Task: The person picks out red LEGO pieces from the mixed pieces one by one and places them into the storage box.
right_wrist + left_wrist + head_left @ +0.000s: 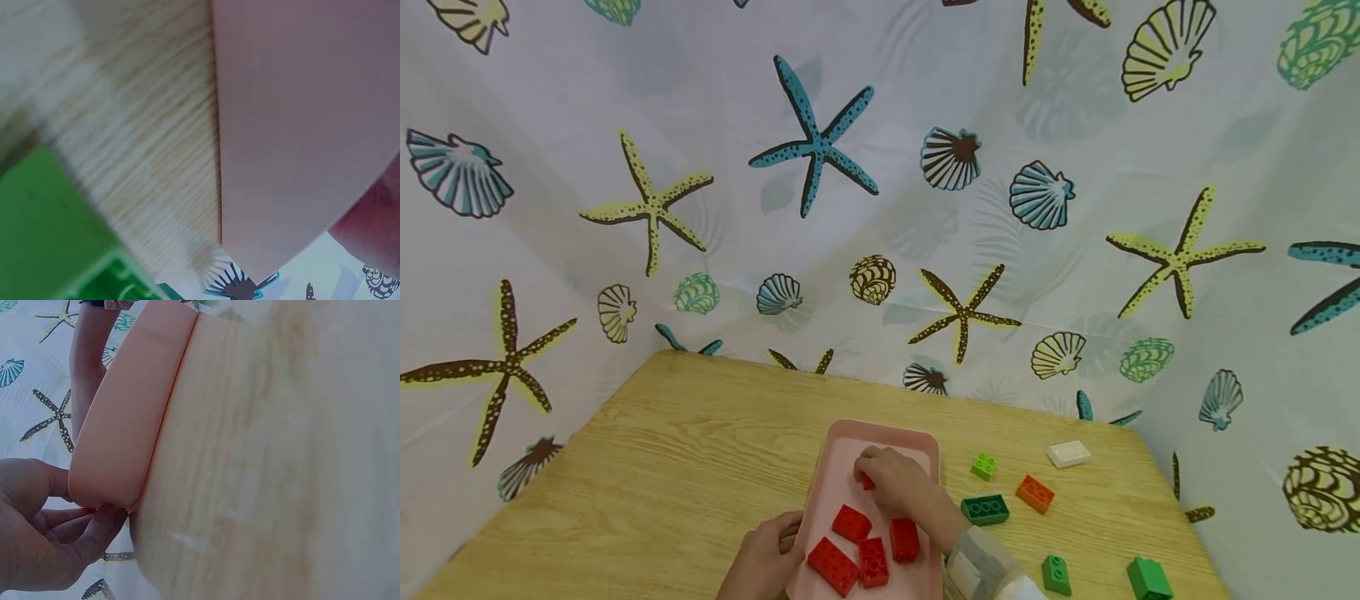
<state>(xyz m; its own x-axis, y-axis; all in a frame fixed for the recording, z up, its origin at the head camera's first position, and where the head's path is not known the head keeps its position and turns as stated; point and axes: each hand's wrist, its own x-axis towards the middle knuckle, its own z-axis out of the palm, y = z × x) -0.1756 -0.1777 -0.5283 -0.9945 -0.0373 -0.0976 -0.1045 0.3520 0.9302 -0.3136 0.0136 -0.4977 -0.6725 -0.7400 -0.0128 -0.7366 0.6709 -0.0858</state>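
Note:
A pink tray stands on the wooden table with several red toy building bricks in its near half, among them a studded one and another. My left hand grips the tray at its near left side; in the left wrist view, thumb and fingers meet the end of its wall. Over the tray's far half, my right hand pinches a small red brick, partly hidden by the fingers. The right wrist view shows mostly the tray's outer wall.
Right of the tray lie a dark green brick, a lime brick, an orange brick, a white brick and two green bricks, one small and one larger. A patterned curtain surrounds the table.

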